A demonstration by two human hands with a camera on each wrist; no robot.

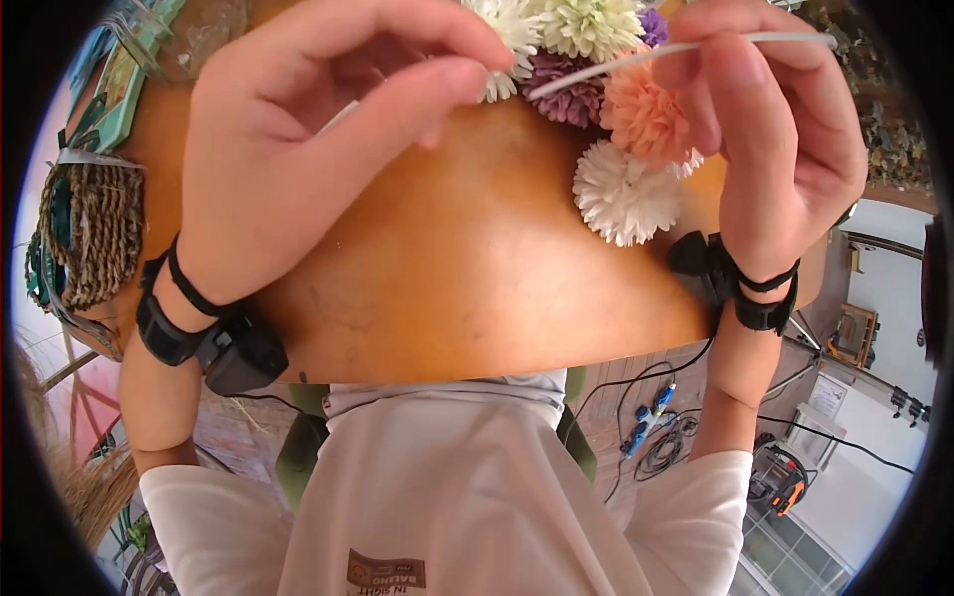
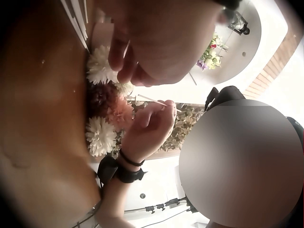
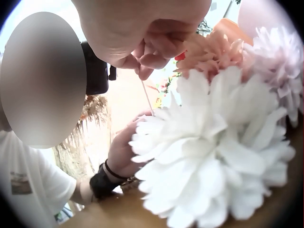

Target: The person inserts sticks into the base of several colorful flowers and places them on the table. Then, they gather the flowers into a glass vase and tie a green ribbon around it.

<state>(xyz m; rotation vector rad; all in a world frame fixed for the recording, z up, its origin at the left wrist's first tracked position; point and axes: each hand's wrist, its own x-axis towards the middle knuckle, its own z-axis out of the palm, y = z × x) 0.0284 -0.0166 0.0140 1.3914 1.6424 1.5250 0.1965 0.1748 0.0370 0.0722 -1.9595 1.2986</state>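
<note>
My right hand (image 1: 785, 129) pinches a thin white stick (image 1: 606, 68) between thumb and fingers, above the table. One end of the stick points left, toward my left hand (image 1: 298, 149). That hand hovers with bent fingers, its thumb and index tips close together and nothing seen between them. In the left wrist view the stick's free end stands apart from the left fingers (image 2: 124, 66). Below and between the hands are artificial flowers: a white one (image 1: 626, 194), a coral one (image 1: 646, 111), a purple one (image 1: 564, 91) and another white one (image 1: 509, 40).
A pale green-white flower (image 1: 588, 25) is at the far side. Several white sticks (image 2: 77, 21) lie on the wooden table (image 1: 447, 258). At the left are a woven rope basket (image 1: 94, 228) and a green tray (image 1: 124, 99). Cables (image 1: 668, 447) run over the floor.
</note>
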